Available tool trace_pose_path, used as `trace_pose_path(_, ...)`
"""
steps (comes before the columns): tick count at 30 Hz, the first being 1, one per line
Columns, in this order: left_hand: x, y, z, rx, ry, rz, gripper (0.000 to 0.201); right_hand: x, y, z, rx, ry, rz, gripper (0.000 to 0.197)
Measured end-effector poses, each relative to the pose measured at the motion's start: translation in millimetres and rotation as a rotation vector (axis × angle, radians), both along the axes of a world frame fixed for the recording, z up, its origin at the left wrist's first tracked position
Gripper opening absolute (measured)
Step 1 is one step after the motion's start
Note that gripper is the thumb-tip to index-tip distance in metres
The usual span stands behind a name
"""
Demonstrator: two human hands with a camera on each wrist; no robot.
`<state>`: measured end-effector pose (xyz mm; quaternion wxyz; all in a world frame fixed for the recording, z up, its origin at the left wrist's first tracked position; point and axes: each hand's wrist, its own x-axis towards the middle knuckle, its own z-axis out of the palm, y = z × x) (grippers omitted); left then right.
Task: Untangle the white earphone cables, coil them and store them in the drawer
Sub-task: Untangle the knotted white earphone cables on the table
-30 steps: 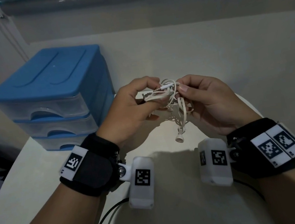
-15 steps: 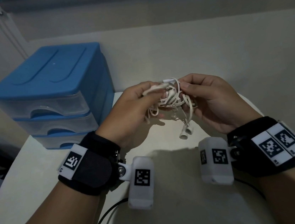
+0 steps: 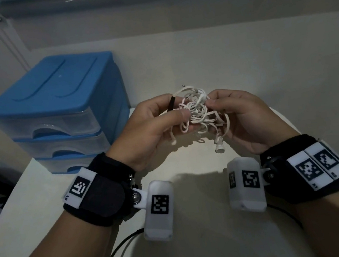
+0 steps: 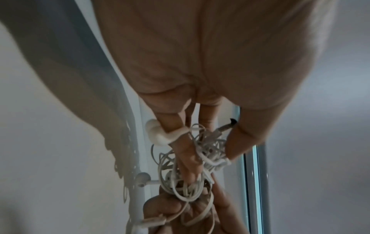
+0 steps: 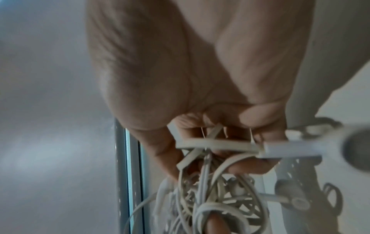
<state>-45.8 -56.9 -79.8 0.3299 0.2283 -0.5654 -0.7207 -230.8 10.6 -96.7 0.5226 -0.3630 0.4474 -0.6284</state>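
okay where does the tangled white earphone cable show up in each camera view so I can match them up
Head: tangled white earphone cable centre, held above the table between the left hand and right hand.
Left wrist: lower centre, wound round the left fingers.
Right wrist: bottom centre, under the right fingers.
Shared landmark: the dangling earbud.
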Motion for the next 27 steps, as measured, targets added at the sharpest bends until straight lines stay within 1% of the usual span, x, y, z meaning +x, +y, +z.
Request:
trace_pose_path(2, -1.4, 0.6, 0.3, -0.003, 0.003, 0.031, 0.018, 1.6, -0.6, 1.3, -0.007, 0.035, -0.038, 0.008)
trace_pose_path(4, -1.3, 1.5, 1.1, 0.001, 0.01, 0.061, 0.022, 0.5, -1.2, 1.6, -0.058, 0.09, -0.122, 0.023)
trace_pose_path(5, -1.5, 1.2, 1.2, 0.008, 0.014, 0.076, 0.024, -1.1, -1.0, 2.1, -0.107, 0.153, -0.184, 0.026)
trace_pose_path(7, -2.6, 0.0, 0.0, 0.013, 0.017, 0.1, 0.027, -3.2, 0.9, 3.5, -0.219, 0.372, -0.276, 0.021)
trace_pose_path(9, -3.1, -1.3, -1.2, 0.0, 0.011, 0.116, 0.027, -3.6, 2.2, 3.4, -0.279, 0.562, -0.282, 0.016)
trace_pose_path(11, -2.8, -2.0, -1.5, -0.024, -0.007, 0.133, 0.025, -3.4, 1.0, 0.7, -0.27, 0.679, -0.272, 0.018)
trace_pose_path(13, -2.7, -1.7, -1.3, -0.029, -0.019, 0.14, 0.025, -3.2, -1.6, -1.5, -0.245, 0.718, -0.269, 0.02)
trace_pose_path(16, -1.2, -1.1, 0.3, -0.009, -0.023, 0.128, 0.026, -3.2, -3.2, -2.2, -0.225, 0.732, -0.269, 0.021)
trace_pose_path(19, 1.5, -3.7, 0.2, -0.055, -0.076, 0.106, 0.025, -2.9, -2.7, -2.2, -0.197, 0.745, -0.237, 0.021)
trace_pose_path(22, 1.5, -7.8, -4.8, -0.094, -0.09, 0.104, 0.022, -2.3, -3.5, -2.2, -0.146, 0.791, -0.235, 0.016)
trace_pose_path(27, -0.4, -7.3, -7.1, -0.109, -0.12, 0.122, 0.016, 1.4, -2.9, -2.1, -0.172, 0.744, -0.27, 0.01)
